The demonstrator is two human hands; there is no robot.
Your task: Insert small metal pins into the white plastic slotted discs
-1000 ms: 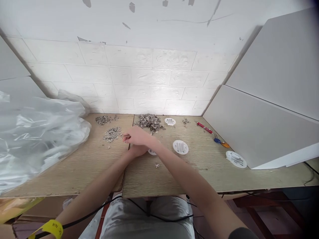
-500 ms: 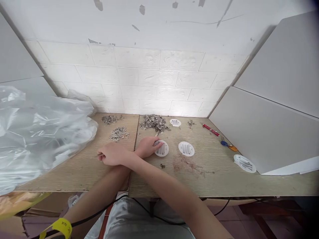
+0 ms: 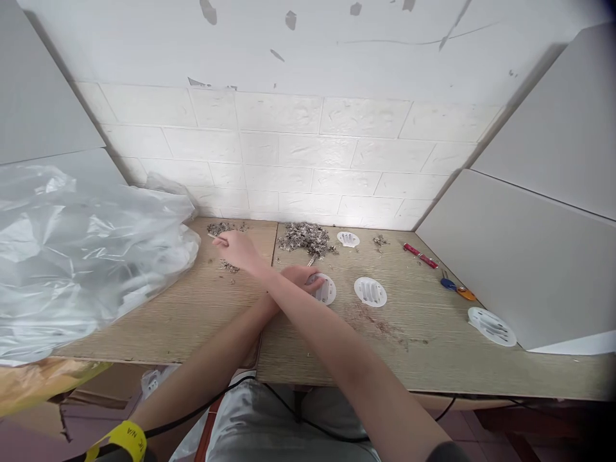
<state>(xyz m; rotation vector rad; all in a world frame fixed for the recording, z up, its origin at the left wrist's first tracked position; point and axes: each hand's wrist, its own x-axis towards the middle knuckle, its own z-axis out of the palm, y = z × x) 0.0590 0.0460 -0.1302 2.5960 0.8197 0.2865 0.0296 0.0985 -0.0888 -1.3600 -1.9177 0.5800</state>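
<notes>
My arms are crossed, the right lying over the left. At the seam of the table, my left hand (image 3: 304, 278) has its fingers closed on the edge of a white round slotted plastic cover (image 3: 328, 291) that rests on the surface. Reaching to the left side, my right hand (image 3: 239, 249) pinches a slim pale tool (image 3: 217, 239); its exact kind is too small to tell. Beyond the tool's tip lies a heap of small metal pieces (image 3: 220, 228). A second heap of small metal parts (image 3: 230, 265) is partly hidden under my right hand.
A large heap of metal pieces (image 3: 308, 237) sits near the wall. Other white slotted covers (image 3: 370, 292) lie to the right, with a red-handled item (image 3: 420, 255) and blue and orange tools (image 3: 448, 283) beyond. A clear plastic bag (image 3: 106, 256) bulges over the left side.
My right hand has moved away from me, toward the far-left heaps, and the slim tool now shows. My left hand stays on the cover. The view has shifted slightly.
</notes>
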